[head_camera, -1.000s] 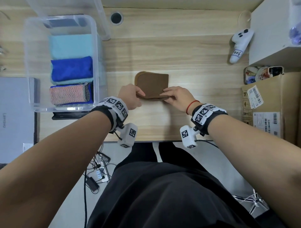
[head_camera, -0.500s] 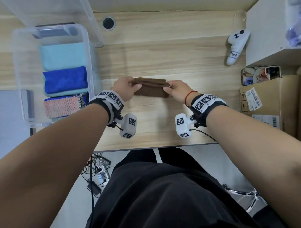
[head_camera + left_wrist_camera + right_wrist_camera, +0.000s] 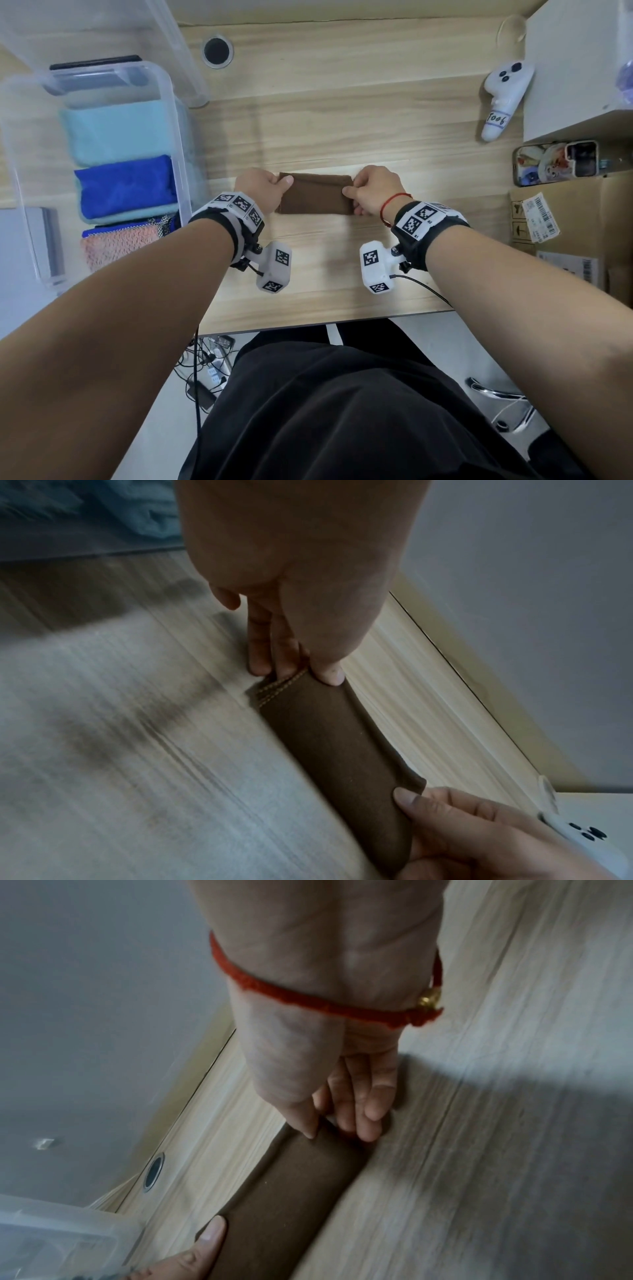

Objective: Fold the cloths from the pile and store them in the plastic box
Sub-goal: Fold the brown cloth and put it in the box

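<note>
A folded brown cloth (image 3: 315,194) hangs as a short band between my two hands, just above the wooden desk (image 3: 342,113). My left hand (image 3: 263,188) pinches its left end, thumb on top and fingers behind, as the left wrist view shows (image 3: 301,672). My right hand (image 3: 370,192) pinches the right end the same way (image 3: 339,1123). The brown cloth (image 3: 342,739) shows stitched edges by my left thumb. The clear plastic box (image 3: 171,113) stands at the left with a light blue cloth (image 3: 116,130), a dark blue cloth (image 3: 126,185) and a pink textured cloth (image 3: 120,245) inside.
A white controller (image 3: 503,99) lies at the back right beside a white shelf (image 3: 579,65). A cardboard box (image 3: 575,219) sits at the right edge, with a phone (image 3: 558,162) behind it. A cable hole (image 3: 216,51) is near the back. The box lid (image 3: 178,44) leans behind the box.
The brown cloth lay flat with both hands at its near edge. My hands lifted that edge and folded it over, so the cloth is now a narrower band held at both ends.
</note>
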`<move>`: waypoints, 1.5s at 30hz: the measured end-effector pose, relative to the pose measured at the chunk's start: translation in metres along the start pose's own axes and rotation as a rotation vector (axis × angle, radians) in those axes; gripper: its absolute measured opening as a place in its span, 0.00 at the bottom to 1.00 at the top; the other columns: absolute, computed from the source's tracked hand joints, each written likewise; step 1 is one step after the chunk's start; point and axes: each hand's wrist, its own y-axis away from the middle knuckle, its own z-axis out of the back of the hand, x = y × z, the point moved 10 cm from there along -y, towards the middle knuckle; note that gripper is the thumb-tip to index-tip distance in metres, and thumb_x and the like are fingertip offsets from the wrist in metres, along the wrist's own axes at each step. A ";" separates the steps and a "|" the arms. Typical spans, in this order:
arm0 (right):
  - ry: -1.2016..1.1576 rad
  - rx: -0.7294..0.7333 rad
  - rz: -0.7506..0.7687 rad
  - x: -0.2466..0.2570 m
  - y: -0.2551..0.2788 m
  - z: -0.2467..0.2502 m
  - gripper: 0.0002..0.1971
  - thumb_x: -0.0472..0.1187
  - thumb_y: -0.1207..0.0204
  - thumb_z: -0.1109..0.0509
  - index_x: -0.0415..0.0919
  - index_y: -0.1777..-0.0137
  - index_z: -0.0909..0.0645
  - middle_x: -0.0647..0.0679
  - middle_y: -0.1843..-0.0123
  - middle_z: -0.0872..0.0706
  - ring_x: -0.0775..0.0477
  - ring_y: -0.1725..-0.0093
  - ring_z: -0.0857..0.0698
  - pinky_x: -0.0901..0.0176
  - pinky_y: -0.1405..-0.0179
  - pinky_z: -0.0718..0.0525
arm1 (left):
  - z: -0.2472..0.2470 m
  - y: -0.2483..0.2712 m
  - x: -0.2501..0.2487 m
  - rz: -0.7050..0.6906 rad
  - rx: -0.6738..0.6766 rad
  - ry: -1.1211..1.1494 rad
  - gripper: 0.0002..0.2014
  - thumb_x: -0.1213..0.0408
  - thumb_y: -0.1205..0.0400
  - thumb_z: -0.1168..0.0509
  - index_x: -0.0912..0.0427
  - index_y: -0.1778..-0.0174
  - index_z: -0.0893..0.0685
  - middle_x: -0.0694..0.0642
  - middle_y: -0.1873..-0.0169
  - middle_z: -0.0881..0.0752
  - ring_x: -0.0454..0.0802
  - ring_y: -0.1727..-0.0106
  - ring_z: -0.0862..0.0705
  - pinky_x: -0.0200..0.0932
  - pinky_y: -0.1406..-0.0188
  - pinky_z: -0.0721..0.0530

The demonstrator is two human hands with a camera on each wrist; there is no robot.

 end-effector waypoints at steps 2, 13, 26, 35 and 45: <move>-0.047 -0.026 0.006 0.000 0.001 0.002 0.11 0.41 0.27 0.25 0.42 0.49 0.23 0.44 0.60 0.10 0.44 0.70 0.10 0.57 0.69 0.12 | 0.001 -0.001 -0.002 0.007 -0.002 -0.021 0.26 0.43 0.16 0.42 0.58 0.74 0.25 0.54 0.52 0.11 0.55 0.54 0.15 0.42 0.58 0.24; 0.212 -0.042 0.270 0.028 0.003 -0.005 0.23 0.56 0.29 0.24 0.45 0.40 0.22 0.48 0.39 0.27 0.50 0.47 0.20 0.58 0.41 0.22 | -0.008 0.003 -0.042 -0.234 -0.092 -0.150 0.24 0.50 0.26 0.30 0.45 0.35 0.26 0.49 0.35 0.26 0.51 0.34 0.25 0.60 0.33 0.32; 0.124 -0.002 0.295 0.009 0.022 -0.007 0.07 0.42 0.22 0.28 0.45 0.49 0.24 0.53 0.58 0.18 0.50 0.55 0.21 0.64 0.59 0.30 | -0.033 0.024 -0.055 -0.262 0.046 -0.300 0.13 0.60 0.22 0.32 0.48 0.47 0.30 0.50 0.48 0.18 0.54 0.44 0.23 0.54 0.39 0.36; -0.159 0.129 0.282 0.029 0.050 0.019 0.09 0.44 0.24 0.24 0.41 0.48 0.11 0.56 0.63 0.16 0.59 0.64 0.20 0.76 0.62 0.24 | 0.015 0.075 -0.049 -0.247 -0.001 0.039 0.14 0.52 0.18 0.32 0.51 0.39 0.17 0.48 0.47 0.13 0.48 0.48 0.17 0.45 0.42 0.21; -0.149 0.191 0.520 0.192 0.109 -0.011 0.08 0.43 0.23 0.26 0.45 0.58 0.23 0.40 0.61 0.16 0.42 0.62 0.14 0.41 0.65 0.09 | 0.165 0.131 0.018 -0.303 -0.294 0.178 0.09 0.59 0.20 0.30 0.55 0.45 0.11 0.49 0.56 0.14 0.44 0.52 0.18 0.35 0.49 0.26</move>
